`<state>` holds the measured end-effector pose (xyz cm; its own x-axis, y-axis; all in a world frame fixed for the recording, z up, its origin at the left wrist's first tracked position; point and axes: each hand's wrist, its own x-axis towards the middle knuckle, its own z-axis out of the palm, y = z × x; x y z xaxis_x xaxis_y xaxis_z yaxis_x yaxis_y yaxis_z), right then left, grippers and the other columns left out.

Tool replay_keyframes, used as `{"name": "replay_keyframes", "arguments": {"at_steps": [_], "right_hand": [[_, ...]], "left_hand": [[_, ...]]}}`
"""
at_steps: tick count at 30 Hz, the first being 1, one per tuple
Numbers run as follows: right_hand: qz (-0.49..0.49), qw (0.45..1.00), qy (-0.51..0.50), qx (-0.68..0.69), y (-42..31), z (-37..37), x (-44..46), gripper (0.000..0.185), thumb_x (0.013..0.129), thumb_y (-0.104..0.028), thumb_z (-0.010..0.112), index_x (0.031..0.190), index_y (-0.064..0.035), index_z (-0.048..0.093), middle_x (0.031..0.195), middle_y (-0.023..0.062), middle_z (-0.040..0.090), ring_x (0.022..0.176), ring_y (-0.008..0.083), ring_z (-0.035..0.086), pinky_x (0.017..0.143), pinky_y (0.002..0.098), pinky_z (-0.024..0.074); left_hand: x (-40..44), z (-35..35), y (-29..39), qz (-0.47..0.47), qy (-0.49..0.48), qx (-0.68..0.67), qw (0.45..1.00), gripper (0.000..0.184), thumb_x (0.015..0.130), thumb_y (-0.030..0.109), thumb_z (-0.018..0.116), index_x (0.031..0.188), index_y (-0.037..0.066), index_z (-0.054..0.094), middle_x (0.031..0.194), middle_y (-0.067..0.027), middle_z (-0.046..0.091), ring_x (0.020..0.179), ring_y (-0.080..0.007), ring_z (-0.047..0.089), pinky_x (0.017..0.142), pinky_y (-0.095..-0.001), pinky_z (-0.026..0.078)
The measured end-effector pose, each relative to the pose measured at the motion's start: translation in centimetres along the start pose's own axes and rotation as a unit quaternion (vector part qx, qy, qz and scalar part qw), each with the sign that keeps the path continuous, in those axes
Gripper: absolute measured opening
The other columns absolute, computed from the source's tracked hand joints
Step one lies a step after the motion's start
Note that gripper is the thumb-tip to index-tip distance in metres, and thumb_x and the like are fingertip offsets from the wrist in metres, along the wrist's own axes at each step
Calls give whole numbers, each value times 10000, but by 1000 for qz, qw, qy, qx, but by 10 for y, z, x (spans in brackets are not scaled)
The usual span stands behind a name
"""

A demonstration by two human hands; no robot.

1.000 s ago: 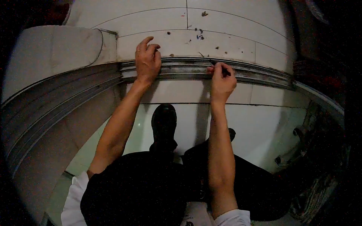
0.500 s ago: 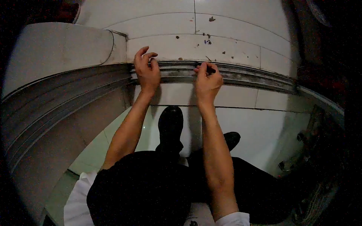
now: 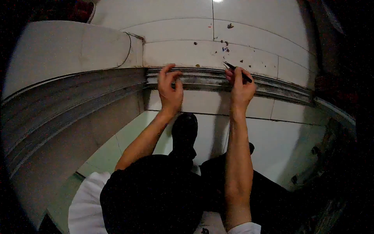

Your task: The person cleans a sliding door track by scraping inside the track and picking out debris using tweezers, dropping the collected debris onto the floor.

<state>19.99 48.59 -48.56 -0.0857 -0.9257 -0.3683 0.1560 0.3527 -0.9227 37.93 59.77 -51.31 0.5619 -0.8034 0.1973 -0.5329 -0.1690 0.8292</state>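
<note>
Black tweezers (image 3: 244, 75) are pinched in my right hand (image 3: 242, 93), with their thin tips pointing up and left over the far edge of a grooved metal track (image 3: 202, 80). Empty, with fingers curved and apart, my left hand (image 3: 170, 93) hovers over or rests on the left part of that track; contact cannot be made out. Beyond the track, small dark bits of debris (image 3: 225, 49) are scattered on the pale tiles. A larger clump (image 3: 230, 26) lies farther off.
A tiled ledge (image 3: 78, 43) with a thin dark cable (image 3: 129, 48) stands at the left. Metal framing (image 3: 70, 101) runs along its side. My black shoe (image 3: 185, 128) is on the near floor. Dark objects (image 3: 315, 150) stand at the lower right.
My right hand has moved to the right, and the tweezers now show with their tips lifted clear of the track's grooves. The whole view has shifted slightly.
</note>
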Motion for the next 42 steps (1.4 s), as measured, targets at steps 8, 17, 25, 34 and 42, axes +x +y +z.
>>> {"name": "replay_keyframes", "arguments": {"at_steps": [8,17,25,34,42], "right_hand": [[24,999,12,25,10,-12,-7,264,1022,-180,648,1094,74,661,938,141,741,851,203,739,761,301,600],[6,998,53,-32,17,-34,-6,206,1009,-134,645,1053,67,652,942,159,737,831,203,740,733,290,596],[16,999,21,-37,15,-34,4,217,1010,-132,644,1068,77,649,935,155,725,829,220,739,752,294,610],[63,998,-10,-13,26,-24,7,221,1001,-151,668,1064,61,669,921,137,743,837,209,756,731,285,586],[1,994,-38,-98,27,-10,1,238,1012,-158,652,1062,75,663,927,155,749,820,204,752,736,295,598]], "left_hand": [[-12,20,17,21,-75,-41,996,245,864,-42,617,1104,-6,652,1288,-183,585,1193,-365,584,1004,-420,486],[-8,10,15,14,-70,17,997,254,875,-51,586,1114,1,656,1323,-170,581,1200,-343,592,981,-399,509],[-7,-11,-1,-2,-21,50,999,228,868,-59,573,1063,9,669,1298,-157,590,1134,-307,616,913,-372,531],[-4,-14,-7,-22,-23,52,998,278,813,-52,595,1055,43,695,1334,-150,594,1263,-339,566,1060,-422,474],[-5,-5,-1,12,-23,55,998,232,843,-75,580,1032,9,686,1299,-161,585,1179,-328,591,930,-373,533]]}}
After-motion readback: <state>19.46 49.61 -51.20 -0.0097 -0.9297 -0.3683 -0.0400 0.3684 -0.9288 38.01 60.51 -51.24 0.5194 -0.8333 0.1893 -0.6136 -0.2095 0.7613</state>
